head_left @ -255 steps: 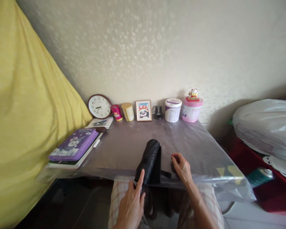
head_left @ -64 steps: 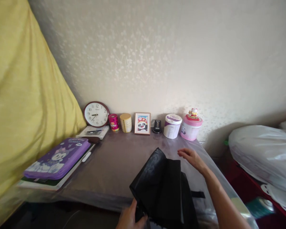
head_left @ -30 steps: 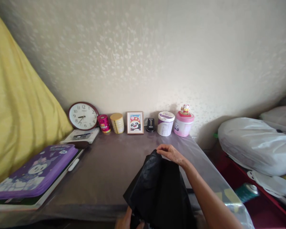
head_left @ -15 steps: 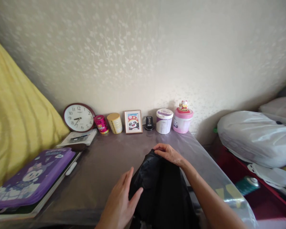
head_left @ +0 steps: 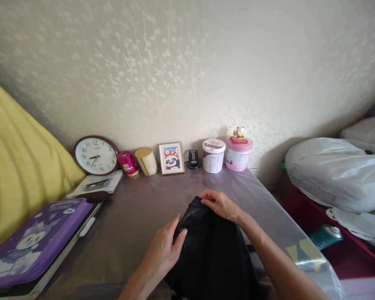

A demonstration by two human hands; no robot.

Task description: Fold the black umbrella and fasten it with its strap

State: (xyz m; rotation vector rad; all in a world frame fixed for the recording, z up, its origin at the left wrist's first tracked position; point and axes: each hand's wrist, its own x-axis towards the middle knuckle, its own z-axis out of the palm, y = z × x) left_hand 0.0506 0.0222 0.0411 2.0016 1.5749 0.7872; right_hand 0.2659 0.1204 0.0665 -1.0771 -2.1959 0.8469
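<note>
A black cloth item, folded or hanging in soft creases, fills the lower middle of the view at the table's near side. Its full shape and kind cannot be made out, as the lower part runs out of view. My right hand pinches its top edge between thumb and fingers. At its left edge is my left hand, with the thumb over the front and the fingers along the outer side, the cloth's edge between them.
A covered table bears a purple folder at left. Along the wall stand a clock, cans, a panda picture frame, a black stand, and two tubs, one topped by a cat figurine. White plastic bags lie at right.
My left hand has moved up and closed in on the cloth's left edge, its thumb and fingers drawing nearer. My right hand keeps its pinch. The view has shifted slightly.
</note>
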